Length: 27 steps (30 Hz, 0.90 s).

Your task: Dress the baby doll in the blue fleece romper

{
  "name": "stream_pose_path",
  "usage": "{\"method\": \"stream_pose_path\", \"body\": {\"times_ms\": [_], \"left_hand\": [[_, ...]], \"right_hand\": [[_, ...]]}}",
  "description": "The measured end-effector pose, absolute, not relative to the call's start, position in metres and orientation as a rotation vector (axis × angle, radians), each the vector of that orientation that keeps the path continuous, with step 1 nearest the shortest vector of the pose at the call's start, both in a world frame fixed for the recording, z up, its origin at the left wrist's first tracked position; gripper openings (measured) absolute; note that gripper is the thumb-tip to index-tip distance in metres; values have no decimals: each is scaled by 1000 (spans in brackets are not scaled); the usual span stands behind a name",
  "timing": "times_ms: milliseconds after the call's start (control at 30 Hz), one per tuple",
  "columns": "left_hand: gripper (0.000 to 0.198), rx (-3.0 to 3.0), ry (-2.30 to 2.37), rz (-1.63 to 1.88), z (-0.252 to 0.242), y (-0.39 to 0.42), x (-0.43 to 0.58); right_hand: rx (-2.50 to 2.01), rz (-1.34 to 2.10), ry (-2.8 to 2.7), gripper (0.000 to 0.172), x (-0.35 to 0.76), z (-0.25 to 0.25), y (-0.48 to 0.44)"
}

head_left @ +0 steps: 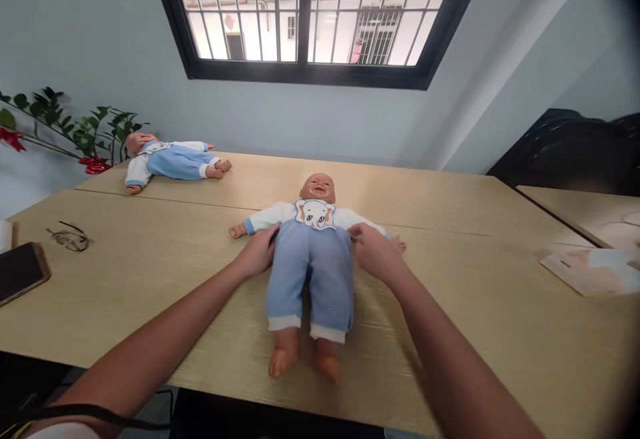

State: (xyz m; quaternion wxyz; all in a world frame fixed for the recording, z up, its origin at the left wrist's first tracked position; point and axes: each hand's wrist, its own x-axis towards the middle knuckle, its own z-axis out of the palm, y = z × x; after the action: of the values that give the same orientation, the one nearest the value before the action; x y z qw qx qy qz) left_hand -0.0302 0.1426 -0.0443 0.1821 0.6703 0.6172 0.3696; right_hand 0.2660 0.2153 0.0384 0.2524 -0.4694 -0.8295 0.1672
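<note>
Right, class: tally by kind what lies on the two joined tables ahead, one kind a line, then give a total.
Dolls: 2
Phone: 1
Glasses: 1
Flat packet: 1
Total: 5
Not counted: a white thing cut off by the left edge.

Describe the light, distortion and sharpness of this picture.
Head view: daylight from the window is blown out in places. The wide-angle lens splays the window frame and walls. A dark vignette shades the right edge. Soft shadows lie on the table beside the doll. The doll, left hand and right hand look sharp.
</note>
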Motion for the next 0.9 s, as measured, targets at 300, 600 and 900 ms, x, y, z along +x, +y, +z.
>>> {"method": "stream_pose_path", "body": {"times_ms": [300, 600, 900], "left_hand": [[16, 1788, 1903, 1008, -46, 170, -36], [32, 2019, 2333, 1147, -17, 158, -67], [64, 2223, 2101, 512, -35, 172, -128]], "right_hand": [[-1355, 489, -2219, 11, 274, -19, 244], [-1457, -118, -2156, 29, 301, -6, 251], [-1423, -173, -2518, 45, 328, -20, 273]]}}
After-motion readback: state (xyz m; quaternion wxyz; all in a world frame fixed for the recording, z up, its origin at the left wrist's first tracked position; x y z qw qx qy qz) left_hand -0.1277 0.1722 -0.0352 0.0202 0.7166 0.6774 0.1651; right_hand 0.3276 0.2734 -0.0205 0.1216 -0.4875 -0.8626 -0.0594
